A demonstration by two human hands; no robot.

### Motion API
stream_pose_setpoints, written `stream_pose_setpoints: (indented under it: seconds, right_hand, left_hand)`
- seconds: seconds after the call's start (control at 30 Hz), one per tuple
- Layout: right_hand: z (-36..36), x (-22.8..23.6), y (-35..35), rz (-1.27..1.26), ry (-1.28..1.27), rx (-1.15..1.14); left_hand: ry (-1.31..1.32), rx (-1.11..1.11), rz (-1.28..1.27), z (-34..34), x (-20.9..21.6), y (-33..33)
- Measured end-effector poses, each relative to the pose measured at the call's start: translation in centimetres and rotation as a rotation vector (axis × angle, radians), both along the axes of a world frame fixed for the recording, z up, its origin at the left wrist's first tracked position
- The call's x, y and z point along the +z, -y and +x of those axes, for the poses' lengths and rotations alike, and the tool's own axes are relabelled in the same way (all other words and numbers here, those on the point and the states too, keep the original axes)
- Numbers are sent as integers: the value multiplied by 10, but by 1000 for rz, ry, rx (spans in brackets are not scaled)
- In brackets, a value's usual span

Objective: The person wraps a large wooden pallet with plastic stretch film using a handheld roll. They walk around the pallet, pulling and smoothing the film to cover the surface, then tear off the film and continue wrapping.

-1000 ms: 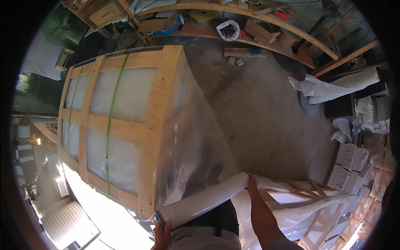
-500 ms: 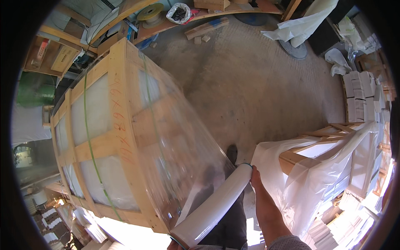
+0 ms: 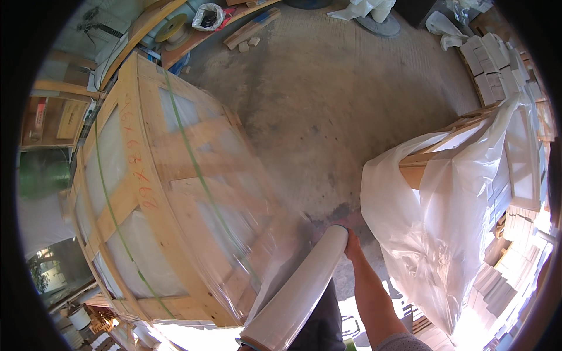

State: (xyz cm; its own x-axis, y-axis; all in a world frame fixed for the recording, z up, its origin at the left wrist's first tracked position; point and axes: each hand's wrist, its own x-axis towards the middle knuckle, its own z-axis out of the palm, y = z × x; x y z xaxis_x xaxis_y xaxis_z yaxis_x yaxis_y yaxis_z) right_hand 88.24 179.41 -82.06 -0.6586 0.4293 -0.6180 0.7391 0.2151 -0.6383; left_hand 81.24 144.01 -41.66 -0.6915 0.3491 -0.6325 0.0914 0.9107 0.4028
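A long roll of transparent stretch film (image 3: 298, 285) slants across the lower middle, in front of my body. My right hand (image 3: 352, 244) is closed round its far end. At the bottom edge my left hand (image 3: 246, 347) is at the near end, mostly cut off by the frame. From the roll, a taut sheet of film runs left onto a big wooden crate (image 3: 170, 240) and covers its right side. The crate has pale panels between its slats, red handwriting and green straps (image 3: 188, 137).
At right stands another wooden frame draped in loose white plastic sheeting (image 3: 433, 216). White blocks (image 3: 489, 64) are stacked behind it. A shelf with a cable spool (image 3: 174, 30) and a plank (image 3: 252, 28) lie at the back. Concrete floor (image 3: 328, 99) stretches between.
My view has turned and shifted, so the crate and the draped frame sit differently in it. The roll has stayed in my hands, with film still stretched to the crate.
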Motion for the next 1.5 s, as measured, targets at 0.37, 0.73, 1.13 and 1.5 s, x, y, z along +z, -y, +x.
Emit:
stream_pose_setpoints:
  seconds: [0.37, 0.73, 1.13, 1.5]
  right_hand:
    - [129, -102, 204, -615, -78, -661]
    - [205, 35, 251, -773, 98, -1173]
    - [237, 80, 449, -640, -33, -1543]
    - [206, 193, 607, -253, -255, -1611]
  left_hand:
    - [-246, -348, 4, 28, 24, 80]
    - [-322, -275, 290, 16, 74, 133]
    - [-210, -404, 466, -82, 82, 254]
    - [-175, -291, 505, -160, 114, 352]
